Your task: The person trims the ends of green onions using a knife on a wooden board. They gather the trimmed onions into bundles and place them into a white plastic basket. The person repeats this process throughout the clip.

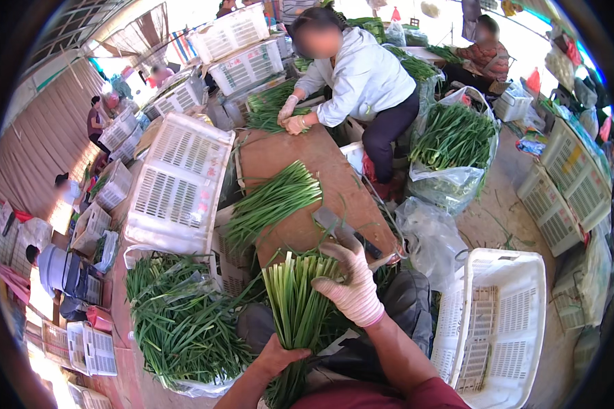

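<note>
My bare left hand (282,355) is wrapped round a bunch of green leafy stalks (299,301), probably garlic chives, with the pale cut ends up. My right hand (352,278), in a pale knit glove, is at the right side of the stalk ends, its fingers apart and curved; whether it touches them is hard to tell. Beyond it a cleaver (332,221) with a dark handle lies on the brown board (286,148). Another pile of stalks (281,199) rests on the board's left part, pale ends to the right.
A bag heaped with greens (184,322) stands at left, below an upturned white plastic crate (181,179). At right stands an empty white crate (506,317). Across the board a gloved co-worker (363,76) handles greens, beside another full bag (455,135). Other people sit farther off.
</note>
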{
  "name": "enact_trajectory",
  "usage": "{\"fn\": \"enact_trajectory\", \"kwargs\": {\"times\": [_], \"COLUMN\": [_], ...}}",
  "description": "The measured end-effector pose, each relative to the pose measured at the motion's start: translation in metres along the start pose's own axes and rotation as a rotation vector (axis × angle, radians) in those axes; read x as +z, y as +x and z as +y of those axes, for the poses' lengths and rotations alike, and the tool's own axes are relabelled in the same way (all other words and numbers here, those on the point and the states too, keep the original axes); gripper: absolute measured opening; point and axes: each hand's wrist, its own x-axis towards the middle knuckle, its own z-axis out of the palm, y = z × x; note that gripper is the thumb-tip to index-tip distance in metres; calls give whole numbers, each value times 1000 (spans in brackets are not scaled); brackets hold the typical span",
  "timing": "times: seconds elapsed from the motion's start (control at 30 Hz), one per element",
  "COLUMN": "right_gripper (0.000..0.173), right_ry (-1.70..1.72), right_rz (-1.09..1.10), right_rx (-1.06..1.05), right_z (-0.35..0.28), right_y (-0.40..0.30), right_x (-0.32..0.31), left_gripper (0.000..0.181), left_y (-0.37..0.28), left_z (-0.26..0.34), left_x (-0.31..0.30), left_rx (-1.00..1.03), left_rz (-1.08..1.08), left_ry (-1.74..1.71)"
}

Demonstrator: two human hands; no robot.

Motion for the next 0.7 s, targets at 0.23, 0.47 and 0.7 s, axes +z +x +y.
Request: {"fn": "enact_trajectory", "kwargs": {"times": [0.23, 0.47, 0.7], "right_gripper": [50, 34, 22], "right_ry": [-277, -231, -32], "right_rz": [-189, -42, 8], "right_rx": [76, 236, 271], "right_z": [-5, 9, 24], "right_y": [11, 2, -3], "right_x": [-4, 0, 3], "left_gripper": [46, 39, 41], "left_y": [-1, 5, 6], "left_z": [14, -4, -8], "left_x": [11, 16, 12], "left_rx": [-29, 81, 28], "left_rz": [-7, 12, -31], "left_ry": [336, 288, 179]}}
